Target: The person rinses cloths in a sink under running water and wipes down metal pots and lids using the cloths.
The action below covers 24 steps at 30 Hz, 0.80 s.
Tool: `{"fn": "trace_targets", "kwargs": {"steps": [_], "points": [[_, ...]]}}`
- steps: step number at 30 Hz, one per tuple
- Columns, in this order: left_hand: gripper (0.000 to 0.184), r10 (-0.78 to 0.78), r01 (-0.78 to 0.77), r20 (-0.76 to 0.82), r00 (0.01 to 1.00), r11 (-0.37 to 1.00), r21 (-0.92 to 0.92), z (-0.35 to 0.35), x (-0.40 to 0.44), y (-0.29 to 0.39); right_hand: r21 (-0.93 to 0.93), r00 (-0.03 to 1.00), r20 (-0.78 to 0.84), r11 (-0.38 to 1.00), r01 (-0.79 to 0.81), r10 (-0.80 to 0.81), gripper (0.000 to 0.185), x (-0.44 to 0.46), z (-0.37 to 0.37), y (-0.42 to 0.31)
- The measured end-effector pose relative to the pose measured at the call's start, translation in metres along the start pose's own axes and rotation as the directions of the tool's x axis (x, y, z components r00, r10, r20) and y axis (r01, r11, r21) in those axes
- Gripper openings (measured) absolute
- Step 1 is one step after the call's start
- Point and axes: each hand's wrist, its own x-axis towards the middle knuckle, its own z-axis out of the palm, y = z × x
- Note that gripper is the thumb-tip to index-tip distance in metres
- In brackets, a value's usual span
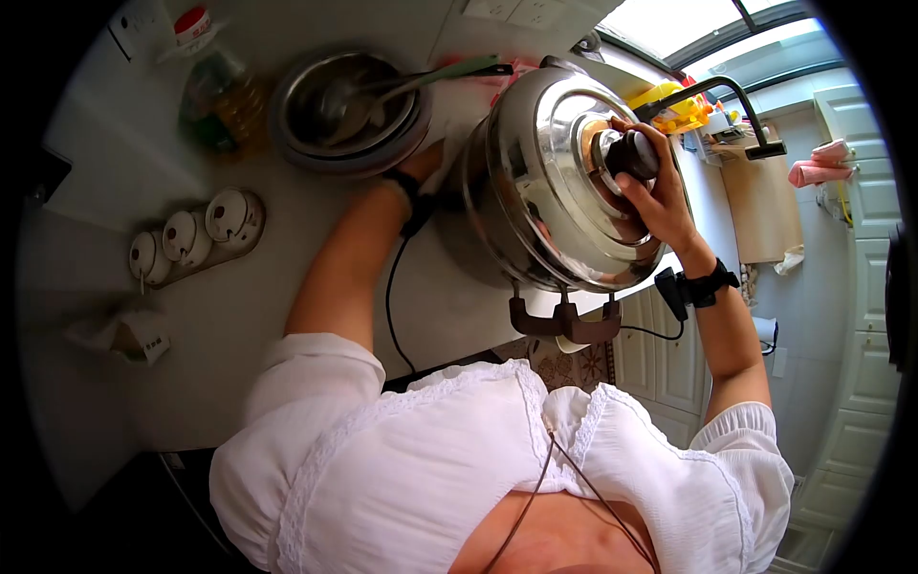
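A large steel steamer pot [488, 201] with brown side handles [574, 323] stands on the white counter. Its domed lid [559, 124] has a dark round knob [636, 155]. My right hand [658, 196] is wrapped round that knob, thumb on the near side. Between the pot and a metal bowl [296, 134], my left hand [426, 163] reaches down behind the pot; its fingers are hidden. The bowl sits in another one and holds a ladle and a green-handled utensil [449, 70]. Both wrists wear black straps with cables.
Three lidded seasoning jars [182, 236] stand in a tray at the left, near a small box [139, 340]. An oil bottle [222, 96] is at the back left. A black faucet [732, 86], yellow packages [681, 110] and white cabinets [870, 287] are at the right.
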Motion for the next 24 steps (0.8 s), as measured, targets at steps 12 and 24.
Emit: {"fn": "trace_targets", "kwargs": {"steps": [12,24], "points": [[0.034,0.190,-0.189,0.121,0.974,0.982,-0.019,0.066,0.014,0.095,-0.081,0.999,-0.044,0.997,0.008,-0.012,0.058,-0.003,-0.003,0.012],[0.039,0.289,-0.307,0.163,0.943,0.576,0.758,0.111,0.008,0.132,-0.239,0.990,-0.063,0.965,0.110,-0.129,0.059,-0.003,-0.008,0.021]]}}
